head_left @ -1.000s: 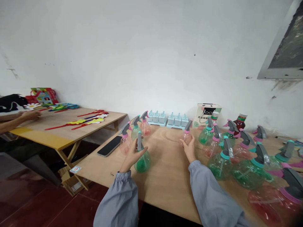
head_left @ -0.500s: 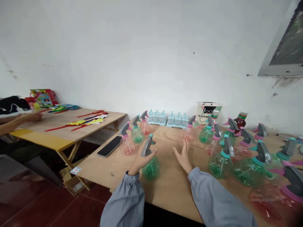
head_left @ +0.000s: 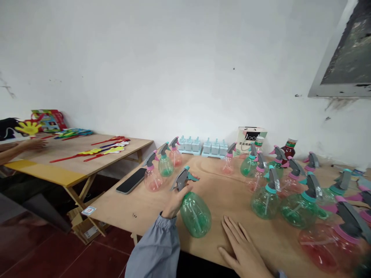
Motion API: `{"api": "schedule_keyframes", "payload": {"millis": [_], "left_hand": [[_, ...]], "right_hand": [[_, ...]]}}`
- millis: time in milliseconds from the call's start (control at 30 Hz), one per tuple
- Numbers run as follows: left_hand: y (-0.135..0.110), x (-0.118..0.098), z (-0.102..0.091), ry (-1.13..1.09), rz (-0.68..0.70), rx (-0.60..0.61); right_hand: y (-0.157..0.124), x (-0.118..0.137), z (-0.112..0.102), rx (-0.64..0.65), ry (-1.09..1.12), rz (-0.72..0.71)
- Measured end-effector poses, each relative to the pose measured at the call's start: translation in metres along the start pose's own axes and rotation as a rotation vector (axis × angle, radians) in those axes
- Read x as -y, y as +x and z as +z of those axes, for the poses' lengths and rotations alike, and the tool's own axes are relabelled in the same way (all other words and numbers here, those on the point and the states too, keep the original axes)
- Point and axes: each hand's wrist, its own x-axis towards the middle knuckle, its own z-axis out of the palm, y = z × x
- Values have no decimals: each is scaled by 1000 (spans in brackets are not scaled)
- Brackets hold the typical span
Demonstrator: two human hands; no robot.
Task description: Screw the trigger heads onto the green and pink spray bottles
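Observation:
My left hand (head_left: 177, 201) is wrapped round the neck of a green spray bottle (head_left: 196, 216) with a grey and teal trigger head. The bottle is tilted, its head leaning left and its base toward me on the right. My right hand (head_left: 242, 247) lies palm down near the table's front edge, fingers stretched out and holding nothing. Left of the held bottle stand a pink spray bottle (head_left: 153, 179), a green spray bottle (head_left: 165, 166) and another pink one (head_left: 175, 156). Several more green and pink spray bottles (head_left: 265, 202) crowd the table to the right.
A black phone (head_left: 131, 181) lies at the left edge of the wooden table (head_left: 162, 210). Pale blue ice-pop moulds (head_left: 214, 148), a paper bag (head_left: 246, 144) and a dark red bottle (head_left: 289, 148) stand by the wall. Another person's hand (head_left: 33, 144) is at the left table, beside hand-shaped clappers (head_left: 89, 151).
My left hand has closed round the green spray bottle's neck and tilted it. My right hand has come down and nearer to me, flat over the table. The other person now raises a yellow clapper.

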Motion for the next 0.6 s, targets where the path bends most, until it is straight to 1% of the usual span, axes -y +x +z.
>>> {"api": "schedule_keyframes", "payload": {"millis": [33,100,167,267,300,433,533,567,600], "left_hand": [[0,1,2,26,-2,-9],[0,3,6,100,6,-68],[1,5,10,150,26,-94],[4,9,18,155,59,2],[6,10,21,153,65,12],[16,12,35,177,66,-10],[25,12,47,178,108,86],[29,14,52,185,125,94],[32,16,57,201,135,77]], "right_hand": [[-7,-1,-1,-57,-48,-40],[-17,-2,-3,-155,-140,-112],[-22,-3,-8,-218,-215,-168],[-23,-4,-17,-276,-281,-230],[-23,-4,-19,-289,-291,-240],[-24,-6,-24,-294,-281,-245],[-27,-10,-23,-255,-245,-251],[-28,-10,-21,-240,-235,-246],[-30,-11,-19,-230,-228,-238]]}}
